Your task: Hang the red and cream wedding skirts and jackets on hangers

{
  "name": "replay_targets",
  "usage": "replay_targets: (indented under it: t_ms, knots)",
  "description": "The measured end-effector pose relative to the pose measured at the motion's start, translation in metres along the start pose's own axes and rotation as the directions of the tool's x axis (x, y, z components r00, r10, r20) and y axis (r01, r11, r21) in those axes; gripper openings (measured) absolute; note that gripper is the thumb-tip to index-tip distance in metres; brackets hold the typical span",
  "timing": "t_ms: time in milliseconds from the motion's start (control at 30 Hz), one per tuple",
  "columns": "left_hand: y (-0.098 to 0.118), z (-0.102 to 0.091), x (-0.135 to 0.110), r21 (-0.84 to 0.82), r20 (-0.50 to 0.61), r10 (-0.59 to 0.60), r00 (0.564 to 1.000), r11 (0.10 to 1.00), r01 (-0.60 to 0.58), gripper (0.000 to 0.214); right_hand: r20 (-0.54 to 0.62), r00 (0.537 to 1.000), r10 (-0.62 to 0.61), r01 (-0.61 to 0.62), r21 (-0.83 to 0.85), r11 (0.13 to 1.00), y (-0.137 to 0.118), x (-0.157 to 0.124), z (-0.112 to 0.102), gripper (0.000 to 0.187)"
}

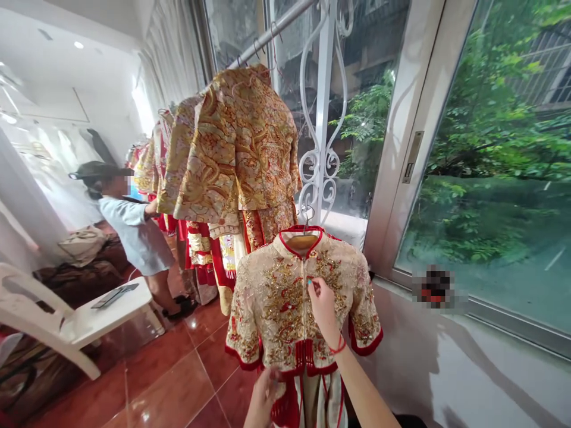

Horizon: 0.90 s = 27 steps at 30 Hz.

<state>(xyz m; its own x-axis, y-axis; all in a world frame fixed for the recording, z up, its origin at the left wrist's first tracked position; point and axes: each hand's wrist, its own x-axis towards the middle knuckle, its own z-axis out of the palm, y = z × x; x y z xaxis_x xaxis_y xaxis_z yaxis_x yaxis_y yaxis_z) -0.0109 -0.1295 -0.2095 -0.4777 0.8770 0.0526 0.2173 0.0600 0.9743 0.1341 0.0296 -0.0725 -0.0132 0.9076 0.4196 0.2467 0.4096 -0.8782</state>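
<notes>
A short cream jacket (pixel 285 285) with gold and red beadwork and red piping hangs upright on a hanger (pixel 306 215) in front of me. A closed seam that looks like a zipper (pixel 304 318) runs down its front. Beside the upper part of this seam, my right hand (pixel 323 303) is closed in a pinch; whatever is between the fingertips is hidden. Low at the jacket's red-fringed hem is my left hand (pixel 264 395), its fingers blurred, near the cream and red skirt (pixel 312 395) hanging below. Its grip cannot be made out.
Behind the jacket, a rail (pixel 285 22) carries gold brocade garments (pixel 223 148) and several red ones. A co-worker (pixel 136 229) reaches toward them at the left. A white chair (pixel 111 315) with a flat dark object on its seat stands left. Windows (pixel 482 178) line the right side.
</notes>
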Motion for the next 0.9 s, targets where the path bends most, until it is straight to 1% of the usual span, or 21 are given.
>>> replay_targets:
  t_ms: [33, 67, 100, 133, 167, 200, 233, 267, 300, 367, 433, 500, 533, 600, 633, 700, 767, 833, 900]
  knots:
    - [0.025, 0.000, 0.010, 0.036, 0.060, 0.123, 0.991, 0.991, -0.126, 0.018, -0.005, 0.999, -0.038, 0.038, -0.068, 0.997, -0.013, 0.014, 0.002, 0.030]
    - [0.055, 0.000, 0.023, 0.084, 0.133, 0.290, 0.948, 0.950, -0.302, 0.023, -0.001, 0.998, -0.062, 0.061, -0.133, 0.989, -0.023, 0.024, 0.004, 0.028]
    - [0.087, 0.001, 0.036, 0.152, 0.162, 0.431, 0.888, 0.878, -0.454, 0.028, 0.006, 0.997, -0.074, 0.074, -0.195, 0.978, -0.030, 0.032, 0.006, 0.027]
    - [0.120, 0.003, 0.051, 0.233, 0.181, 0.548, 0.816, 0.782, -0.578, 0.032, 0.012, 0.996, -0.086, 0.087, -0.253, 0.964, -0.033, 0.038, 0.007, 0.028]
    - [0.152, 0.007, 0.065, 0.323, 0.200, 0.638, 0.743, 0.673, -0.665, 0.034, 0.010, 0.995, -0.100, 0.099, -0.302, 0.948, -0.035, 0.042, 0.007, 0.028]
    - [0.180, 0.010, 0.078, 0.414, 0.233, 0.700, 0.675, 0.557, -0.720, 0.037, 0.007, 0.993, -0.117, 0.112, -0.339, 0.934, -0.035, 0.044, 0.008, 0.027]
    - [0.204, 0.015, 0.090, 0.500, 0.284, 0.731, 0.620, 0.439, -0.747, 0.041, 0.007, 0.991, -0.134, 0.127, -0.364, 0.923, -0.034, 0.046, 0.008, 0.025]
    - [0.223, 0.019, 0.101, 0.583, 0.325, 0.736, 0.594, 0.339, -0.739, 0.042, 0.007, 0.989, -0.150, 0.141, -0.380, 0.914, -0.033, 0.047, 0.008, 0.023]
    - [0.236, 0.023, 0.110, 0.653, 0.358, 0.728, 0.585, 0.252, -0.714, 0.042, 0.001, 0.987, -0.163, 0.150, -0.391, 0.908, -0.033, 0.048, 0.008, 0.020]
    - [0.250, 0.029, 0.124, 0.743, 0.429, 0.686, 0.588, 0.103, -0.662, 0.037, -0.021, 0.985, -0.174, 0.152, -0.394, 0.907, -0.032, 0.049, 0.008, 0.016]
    - [0.253, 0.030, 0.132, 0.754, 0.511, 0.637, 0.577, -0.010, -0.657, 0.033, -0.034, 0.982, -0.186, 0.160, -0.372, 0.914, -0.033, 0.048, 0.008, 0.015]
    - [0.254, 0.026, 0.137, 0.712, 0.590, 0.602, 0.538, -0.074, -0.698, 0.031, -0.042, 0.977, -0.209, 0.185, -0.326, 0.927, -0.033, 0.045, 0.008, 0.017]
    - [0.254, 0.023, 0.138, 0.686, 0.617, 0.595, 0.515, -0.086, -0.723, 0.030, -0.044, 0.974, -0.222, 0.200, -0.288, 0.936, -0.033, 0.043, 0.008, 0.019]
    - [0.257, 0.018, 0.140, 0.638, 0.645, 0.593, 0.482, -0.072, -0.766, 0.027, -0.053, 0.973, -0.224, 0.212, -0.175, 0.962, -0.031, 0.035, 0.009, 0.020]
    - [0.259, 0.015, 0.141, 0.617, 0.652, 0.590, 0.476, -0.049, -0.785, 0.027, -0.057, 0.978, -0.200, 0.194, -0.098, 0.976, -0.031, 0.032, 0.010, 0.021]
    - [0.263, 0.013, 0.142, 0.576, 0.664, 0.575, 0.478, 0.014, -0.818, 0.028, -0.054, 0.993, -0.102, 0.105, 0.075, 0.992, -0.031, 0.025, 0.010, 0.024]
    - [0.265, 0.012, 0.143, 0.542, 0.677, 0.554, 0.485, 0.071, -0.837, 0.030, -0.032, 0.999, 0.005, 0.002, 0.222, 0.975, -0.033, 0.024, 0.008, 0.028]
    - [0.267, 0.013, 0.144, 0.528, 0.681, 0.544, 0.490, 0.100, -0.844, 0.031, 0.020, 0.997, 0.070, -0.072, 0.322, 0.944, -0.038, 0.027, 0.003, 0.034]
    - [0.267, 0.013, 0.144, 0.528, 0.678, 0.550, 0.488, 0.097, -0.844, 0.030, 0.113, 0.989, 0.094, -0.129, 0.366, 0.922, -0.038, 0.029, -0.001, 0.037]
